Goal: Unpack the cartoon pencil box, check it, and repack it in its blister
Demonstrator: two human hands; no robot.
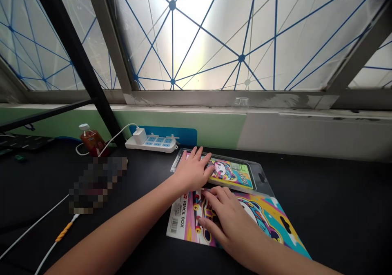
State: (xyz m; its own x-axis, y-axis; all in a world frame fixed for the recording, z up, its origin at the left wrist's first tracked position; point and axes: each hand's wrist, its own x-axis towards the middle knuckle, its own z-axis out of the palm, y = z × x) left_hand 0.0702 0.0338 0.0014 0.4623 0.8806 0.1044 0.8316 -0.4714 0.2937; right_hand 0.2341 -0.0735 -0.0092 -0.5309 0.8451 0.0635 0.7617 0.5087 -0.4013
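Note:
My left hand (192,171) lies with its fingers spread over a pencil box (232,173) in a clear plastic blister pack (260,175). The box carries a bright cartoon print. Closer to me, a colourful printed card (180,226) marked "PENCIL BOX" lies on the table, its far edge against or under the pack; I cannot tell which. My right hand (226,214) rests on this card, fingers slightly bent and thumb apart from them. Its fingertips are near the card's far edge, just below my left hand. Both hands hide part of the prints.
On the black table (330,209), a white power strip (156,142) with a plugged-in charger (139,136) stands by the wall. To the left are a bottle (93,140) with a white cap, a pixelated object (98,185) and white cables (36,224). A black metal post (82,71) rises behind.

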